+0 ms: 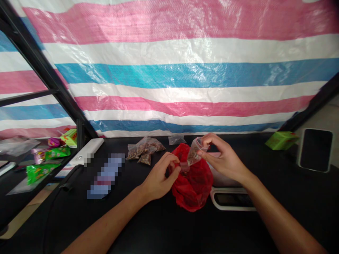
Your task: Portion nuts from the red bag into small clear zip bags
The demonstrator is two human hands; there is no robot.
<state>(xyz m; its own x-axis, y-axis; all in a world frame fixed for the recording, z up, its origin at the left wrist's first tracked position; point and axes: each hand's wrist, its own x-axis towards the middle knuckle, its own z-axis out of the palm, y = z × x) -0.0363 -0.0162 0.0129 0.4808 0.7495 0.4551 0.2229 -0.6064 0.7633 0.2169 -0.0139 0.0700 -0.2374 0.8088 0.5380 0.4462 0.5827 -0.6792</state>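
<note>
In the middle, an open red plastic bag (194,192) sits on the black table with dark bits inside. My right hand (225,157) pinches a small clear zip bag (194,151), tilted above the red bag and partly filled with brown bits. Over the red bag's left side, my left hand (162,174) has thumb and fingers closed together. By those fingertips is a small pinkish piece (184,167), too unclear to name. Behind my left hand lie several filled zip bags (145,146). Under my right wrist, partly hidden, is a white scale (215,201) with a dark display.
A flat clear bag (177,139) lies at the back. To the right are a green box (281,140) and a phone-like device (315,150). At left are a white device (88,151), a cable (54,192), green snack packets (42,172) and a black frame post (47,70). Striped sheeting (185,76) hangs behind.
</note>
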